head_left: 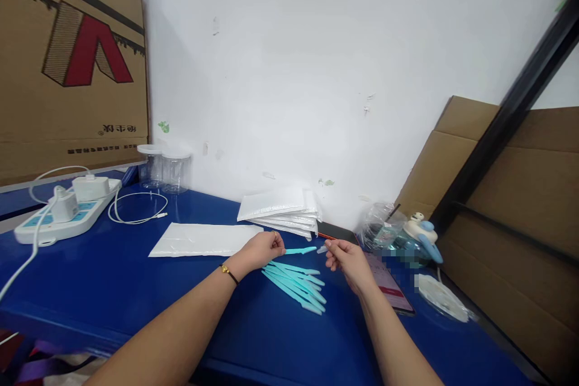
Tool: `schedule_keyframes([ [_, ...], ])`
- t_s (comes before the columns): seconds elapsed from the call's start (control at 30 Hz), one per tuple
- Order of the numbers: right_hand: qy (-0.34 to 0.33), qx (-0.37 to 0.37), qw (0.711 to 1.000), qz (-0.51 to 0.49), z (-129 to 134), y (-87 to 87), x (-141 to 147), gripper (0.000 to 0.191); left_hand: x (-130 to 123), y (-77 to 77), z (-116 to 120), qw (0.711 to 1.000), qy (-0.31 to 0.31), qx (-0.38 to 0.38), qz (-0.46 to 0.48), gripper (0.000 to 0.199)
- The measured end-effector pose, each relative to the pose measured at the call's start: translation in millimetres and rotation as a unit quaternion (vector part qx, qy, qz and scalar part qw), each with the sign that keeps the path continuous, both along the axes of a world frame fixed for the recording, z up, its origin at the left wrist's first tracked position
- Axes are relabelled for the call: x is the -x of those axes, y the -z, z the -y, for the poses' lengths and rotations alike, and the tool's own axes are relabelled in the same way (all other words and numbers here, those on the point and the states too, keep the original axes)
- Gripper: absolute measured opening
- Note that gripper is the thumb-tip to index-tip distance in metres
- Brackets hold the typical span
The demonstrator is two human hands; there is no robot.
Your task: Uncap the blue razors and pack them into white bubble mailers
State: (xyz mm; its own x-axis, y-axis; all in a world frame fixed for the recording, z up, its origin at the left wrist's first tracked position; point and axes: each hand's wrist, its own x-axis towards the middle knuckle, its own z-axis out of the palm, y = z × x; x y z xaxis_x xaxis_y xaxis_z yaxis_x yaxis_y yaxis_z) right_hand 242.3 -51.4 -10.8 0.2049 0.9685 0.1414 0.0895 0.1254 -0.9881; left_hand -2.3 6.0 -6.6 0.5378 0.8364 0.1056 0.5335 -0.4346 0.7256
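Observation:
Pinched in the fingers of my left hand [265,249] is a slim turquoise eyebrow razor [301,251], its blade end pointing right. My right hand [348,260] grips a small clear cap [321,249] between thumb and fingers, just beyond the razor's tip and slightly apart from it. Below both hands, several more turquoise razors [296,286] lie fanned out on the blue table [253,338]. A flat white padded envelope [199,240] rests behind my left hand, partly covered by it.
Several white padded envelopes [278,208] are stacked by the wall. A phone [391,286] and a teal bottle [414,241] stand right, near a white disc-shaped item [443,297]. Left are a power strip [76,214], a white cable [136,220] and clear jars [176,172].

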Motion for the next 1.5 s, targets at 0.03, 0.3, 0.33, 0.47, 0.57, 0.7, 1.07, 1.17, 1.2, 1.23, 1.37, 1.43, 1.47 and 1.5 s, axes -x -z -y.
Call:
schedule_keyframes([
  [0.03, -0.008, 0.0, 1.0, 0.001, 0, 0.2, 2, 0.039, 0, 0.4, 0, 1.0, 0.001, 0.0, 0.001, 0.025],
  [0.3, -0.047, 0.003, 0.999, 0.014, 2, 0.3, 12, 0.041, -2, 2.5, 0, 1.0, 0.012, -0.001, -0.005, 0.026],
  [0.33, -0.058, 0.007, 0.998, 0.016, 2, 0.6, 13, 0.041, -2, 2.0, 0, 1.0, 0.014, -0.003, -0.003, 0.026],
  [0.47, -0.096, 0.021, 0.995, 0.022, 4, 1.3, 18, 0.04, -4, 1.7, 2, 1.0, 0.025, -0.011, 0.006, 0.025],
  [0.57, -0.105, 0.04, 0.991, 0.07, 5, 1.3, 16, 0.038, -6, 3.6, 3, 0.999, 0.029, -0.016, -0.016, 0.022],
  [0.7, -0.069, 0.025, 0.963, 0.259, 5, 0.3, 8, 0.033, -7, 2.1, 7, 0.993, 0.035, -0.076, -0.077, 0.018],
  [1.07, -0.185, -0.001, 0.873, 0.452, 33, -12.3, 21, 0.065, -2, -6.6, 21, 0.968, 0.146, -0.149, -0.136, 0.06],
  [1.17, -0.188, 0.008, 0.867, 0.461, 35, -12.7, 23, 0.053, -4, -4.1, 23, 0.969, 0.145, -0.143, -0.142, 0.047],
  [1.2, -0.19, 0.007, 0.873, 0.45, 34, -12.8, 22, 0.054, -4, -4.1, 24, 0.969, 0.144, -0.143, -0.142, 0.047],
  [1.23, -0.187, 0.003, 0.884, 0.428, 32, -12.7, 19, 0.058, -4, -4.5, 24, 0.97, 0.143, -0.143, -0.137, 0.05],
  [1.37, -0.069, -0.003, 0.966, 0.248, 10, -7.3, 3, 0.053, -1, -11.0, 15, 0.99, 0.068, -0.125, -0.022, 0.062],
  [1.43, -0.004, 0.024, 0.988, 0.155, -8, -0.8, -5, 0.05, 4, -16.8, -2, 0.991, -0.036, -0.126, 0.039, 0.058],
  [1.47, 0.014, 0.045, 0.991, 0.124, -17, 2.9, -7, 0.052, 7, -19.8, -12, 0.985, -0.094, -0.134, 0.052, 0.057],
  [1.5, 0.026, 0.062, 0.992, 0.106, -26, 6.4, -8, 0.056, 11, -22.2, -23, 0.977, -0.15, -0.143, 0.053, 0.056],
])
